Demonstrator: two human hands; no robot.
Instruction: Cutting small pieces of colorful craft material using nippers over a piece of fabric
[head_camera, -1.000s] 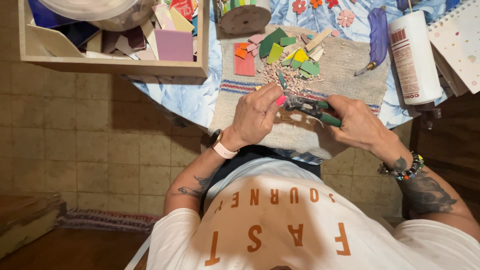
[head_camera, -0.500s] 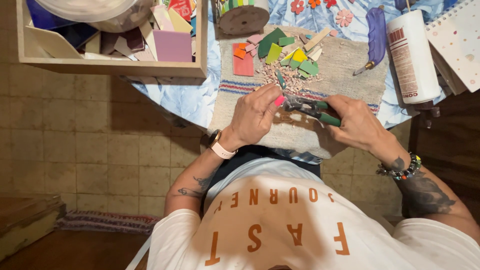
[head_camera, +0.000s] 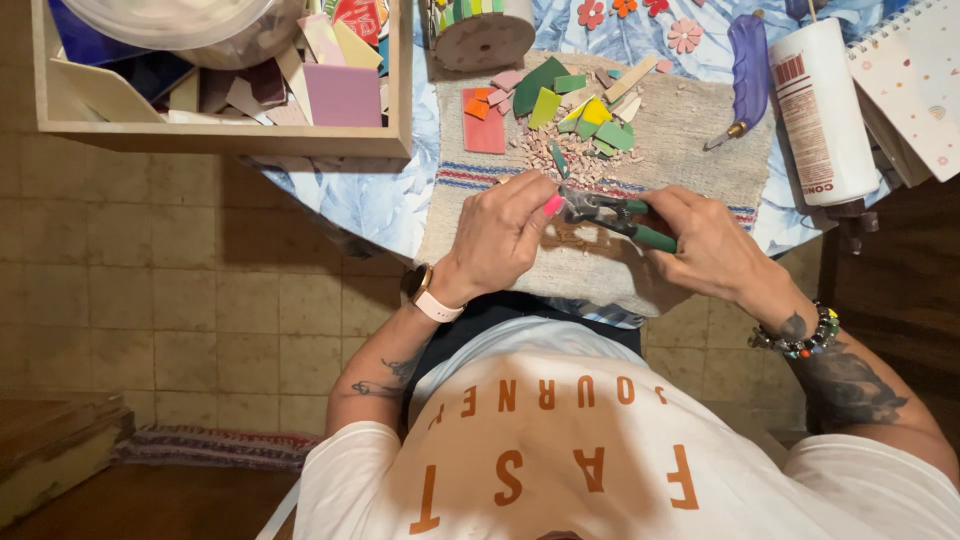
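White glue bottle (head_camera: 822, 110) with red label lies beside right hand (head_camera: 712, 245).

nippers (head_camera: 640, 232): green handles | held chip (head_camera: 553, 205): pink | mat (head_camera: 690, 140): beige, blue and red stripes | loose tile pieces (head_camera: 560, 100): green, yellow, orange, pink | counter (head_camera: 380, 200) cloth: blue floral | bottle (head_camera: 822, 110): white, red label | notebook (head_camera: 915, 75): white, dotted

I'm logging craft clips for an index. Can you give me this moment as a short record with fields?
left hand: left hand pinches a small pink piece at the nippers' head
right hand: right hand grips green-handled nippers
work surface: woven mat on a blue floral cloth
on mat: coloured tile pieces, pile of small chips
nearby: wooden tray of tile scraps, white glue bottle
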